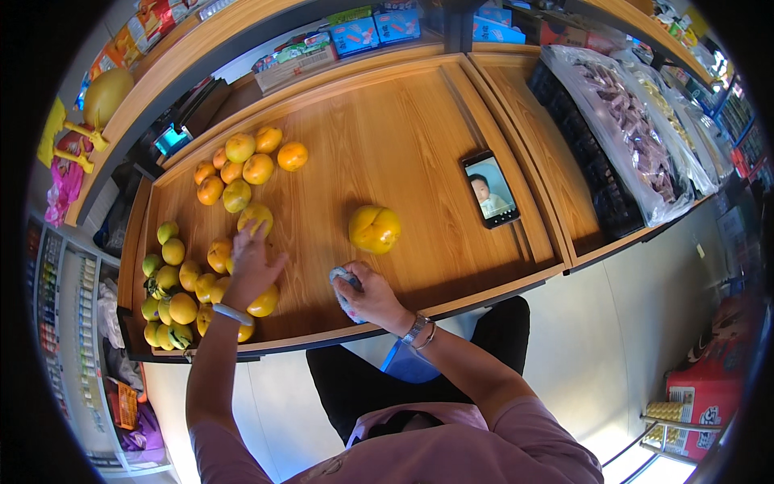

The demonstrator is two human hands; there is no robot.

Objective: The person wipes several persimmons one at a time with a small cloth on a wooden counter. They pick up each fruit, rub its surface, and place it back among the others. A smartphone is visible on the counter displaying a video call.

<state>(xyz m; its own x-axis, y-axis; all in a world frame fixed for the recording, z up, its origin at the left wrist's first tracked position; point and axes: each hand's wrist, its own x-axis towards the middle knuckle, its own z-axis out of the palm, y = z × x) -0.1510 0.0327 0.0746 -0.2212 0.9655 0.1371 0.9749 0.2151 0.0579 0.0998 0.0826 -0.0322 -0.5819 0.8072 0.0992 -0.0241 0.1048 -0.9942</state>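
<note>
My left hand (251, 263) is slightly blurred, fingers apart and thumb spread wide. Its fingertips overlap a yellow-orange fruit (260, 213) on the left side of the wooden tray table (326, 151); whether they press on it is unclear. My right hand (372, 296) grips a bunched blue-and-white cloth (342, 283) close to the table's front edge. Just beyond that hand sits a large yellow fruit (375, 228), grooved and shiny like a persimmon. Under and beside my left forearm lie several more yellow and orange fruits (183, 308), partly hidden by it.
A group of orange fruits (258, 169) lies farther back. A phone (491, 189) with a lit screen rests on the right. Beyond the divider, plastic-bagged goods (629, 121) sit in a black crate (580, 139). A wooden shelf (242, 42) overhangs the back.
</note>
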